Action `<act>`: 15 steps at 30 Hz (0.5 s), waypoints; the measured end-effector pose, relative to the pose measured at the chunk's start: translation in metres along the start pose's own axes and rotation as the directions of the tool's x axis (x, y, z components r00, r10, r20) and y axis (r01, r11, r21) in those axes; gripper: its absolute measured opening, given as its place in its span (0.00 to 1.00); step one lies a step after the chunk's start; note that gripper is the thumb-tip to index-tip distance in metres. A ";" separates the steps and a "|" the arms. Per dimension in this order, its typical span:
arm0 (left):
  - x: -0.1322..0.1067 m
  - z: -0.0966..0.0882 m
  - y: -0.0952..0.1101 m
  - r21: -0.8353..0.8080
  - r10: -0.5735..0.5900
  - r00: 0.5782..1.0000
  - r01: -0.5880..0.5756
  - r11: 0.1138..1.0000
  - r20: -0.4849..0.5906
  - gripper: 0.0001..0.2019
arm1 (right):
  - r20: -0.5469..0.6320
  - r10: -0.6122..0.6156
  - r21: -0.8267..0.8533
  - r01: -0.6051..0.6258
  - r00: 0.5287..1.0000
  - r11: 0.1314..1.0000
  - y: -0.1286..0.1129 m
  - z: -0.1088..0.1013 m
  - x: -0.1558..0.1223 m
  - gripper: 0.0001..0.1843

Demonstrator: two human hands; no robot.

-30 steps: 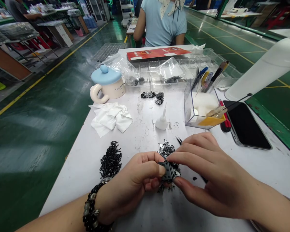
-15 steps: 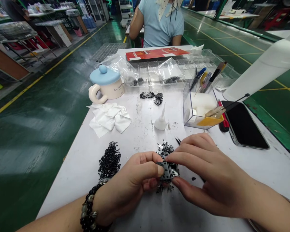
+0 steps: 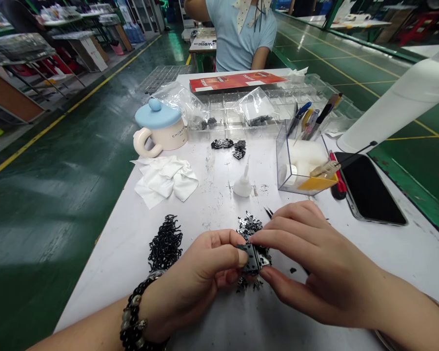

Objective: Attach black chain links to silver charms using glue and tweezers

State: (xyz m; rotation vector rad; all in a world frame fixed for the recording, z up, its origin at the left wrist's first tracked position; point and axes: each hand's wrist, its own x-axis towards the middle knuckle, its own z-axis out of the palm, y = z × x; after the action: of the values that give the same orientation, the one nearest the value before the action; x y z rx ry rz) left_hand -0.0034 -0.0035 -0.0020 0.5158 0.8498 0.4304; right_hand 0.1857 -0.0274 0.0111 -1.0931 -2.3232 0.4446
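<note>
Between my two hands is a small dark rectangular part with holes and a shiny metal edge point(image 3: 253, 258). My left hand point(image 3: 208, 265), with a beaded bracelet at the wrist, pinches it between thumb and fingers. From the other side, the thumb and index finger of my right hand point(image 3: 303, 258) close on its right edge. Just behind and below the part lies a pile of small dark metal pieces point(image 3: 249, 225), partly covered by my hands. Left of my left hand is a heap of thin bent black pieces point(image 3: 165, 243). Tweezer tips point(image 3: 268, 212) show behind my right fingers.
A white squeeze bottle point(image 3: 243, 185) stands mid-table. Crumpled tissue point(image 3: 166, 178) and a lidded mug point(image 3: 164, 129) sit at left. A clear tool box point(image 3: 303, 165) and a phone point(image 3: 371, 187) are at right. Plastic trays point(image 3: 230, 109) lie at the back; a person point(image 3: 234, 36) sits beyond.
My hands and the dark part stay almost in place. The person across the table has raised an arm and leaned slightly left.
</note>
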 end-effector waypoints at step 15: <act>-0.001 0.003 0.003 0.054 0.010 1.000 -0.009 0.999 -0.022 0.08 | 0.008 -0.009 -0.022 0.010 1.000 1.000 -0.001 -0.001 -0.002 0.10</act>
State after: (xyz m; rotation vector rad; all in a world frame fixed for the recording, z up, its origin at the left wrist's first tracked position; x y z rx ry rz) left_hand -0.0021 -0.0026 0.0021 0.5653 0.8826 0.4233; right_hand 0.1871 -0.0290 0.0119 -1.0921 -2.3442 0.4207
